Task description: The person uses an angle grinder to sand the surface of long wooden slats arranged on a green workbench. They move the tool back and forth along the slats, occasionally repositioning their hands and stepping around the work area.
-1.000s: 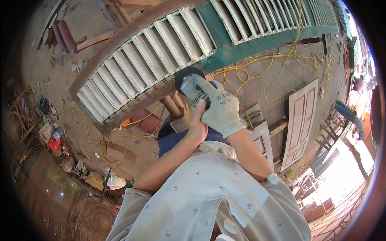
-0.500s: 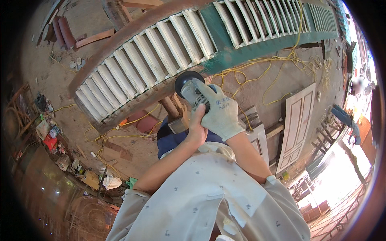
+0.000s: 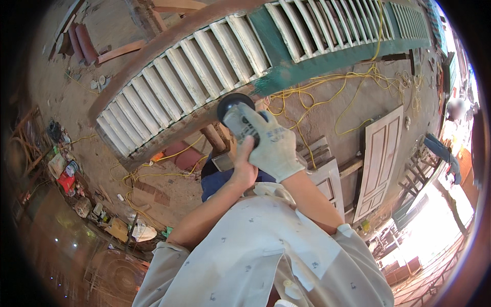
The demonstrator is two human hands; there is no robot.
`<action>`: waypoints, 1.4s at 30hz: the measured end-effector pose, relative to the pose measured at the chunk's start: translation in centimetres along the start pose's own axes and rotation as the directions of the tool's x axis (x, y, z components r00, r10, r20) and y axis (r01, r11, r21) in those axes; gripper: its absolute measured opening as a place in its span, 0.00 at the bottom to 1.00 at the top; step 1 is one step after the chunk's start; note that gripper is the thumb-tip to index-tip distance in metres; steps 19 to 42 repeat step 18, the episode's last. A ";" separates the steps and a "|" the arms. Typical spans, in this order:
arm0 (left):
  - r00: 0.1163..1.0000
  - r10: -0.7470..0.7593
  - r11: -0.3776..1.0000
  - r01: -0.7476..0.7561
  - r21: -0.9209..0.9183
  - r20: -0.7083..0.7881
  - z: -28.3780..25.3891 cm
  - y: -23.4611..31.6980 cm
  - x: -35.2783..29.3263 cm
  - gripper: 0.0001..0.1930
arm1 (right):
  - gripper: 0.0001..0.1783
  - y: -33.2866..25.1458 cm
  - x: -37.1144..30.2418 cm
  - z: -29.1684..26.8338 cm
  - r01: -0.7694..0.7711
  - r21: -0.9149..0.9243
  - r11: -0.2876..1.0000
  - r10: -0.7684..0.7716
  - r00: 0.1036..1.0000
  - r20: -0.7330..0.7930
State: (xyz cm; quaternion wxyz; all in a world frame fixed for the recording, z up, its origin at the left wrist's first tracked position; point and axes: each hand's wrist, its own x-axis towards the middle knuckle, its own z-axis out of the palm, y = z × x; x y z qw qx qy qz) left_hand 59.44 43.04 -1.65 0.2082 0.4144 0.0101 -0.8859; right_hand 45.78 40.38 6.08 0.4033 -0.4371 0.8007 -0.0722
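My right hand (image 3: 277,149), in a pale work glove, is closed around the body of a grey angle grinder (image 3: 236,121). My bare left hand (image 3: 245,168) grips the rear of the same tool, thumb along its side. The grinder's round black disc (image 3: 234,102) is at the near edge of a long louvered shutter (image 3: 292,75); I cannot tell whether it touches. Whitish slats fill the shutter. Green paint covers its right part, while the frame at the left is bare brown.
Yellow cords (image 3: 327,82) lie tangled on the dirt floor to the right, one hanging across the shutter. A panelled door (image 3: 379,161) lies at right. Wooden supports (image 3: 214,137) stand under the shutter. Clutter with a red bag (image 3: 66,181) lies left. Another person (image 3: 456,110) appears far right.
Both hands and the grinder have shifted slightly left along the shutter's near edge. The grip on the tool is unchanged.
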 end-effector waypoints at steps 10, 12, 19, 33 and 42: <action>0.993 -0.066 0.987 0.050 0.154 0.101 6.7 -2.5 5.7 0.25 | 0.43 5.7 1.3 -4.4 -0.057 0.047 0.997 0.066 0.970 -0.234; 0.993 -0.097 0.972 0.080 0.222 0.068 9.1 -1.8 5.6 0.24 | 0.42 6.5 1.2 -5.3 -0.103 0.093 0.990 0.125 0.953 -0.275; 0.997 -0.001 0.992 -0.009 0.127 0.074 6.1 -2.2 4.5 0.31 | 0.44 5.0 1.0 -3.4 -0.033 0.059 0.998 0.042 0.987 -0.158; 0.997 -0.001 0.992 -0.009 0.127 0.074 6.1 -2.2 4.5 0.31 | 0.44 5.0 1.0 -3.4 -0.033 0.059 0.998 0.042 0.987 -0.158; 0.997 -0.001 0.992 -0.009 0.127 0.074 6.1 -2.2 4.5 0.31 | 0.44 5.0 1.0 -3.4 -0.033 0.059 0.998 0.042 0.987 -0.158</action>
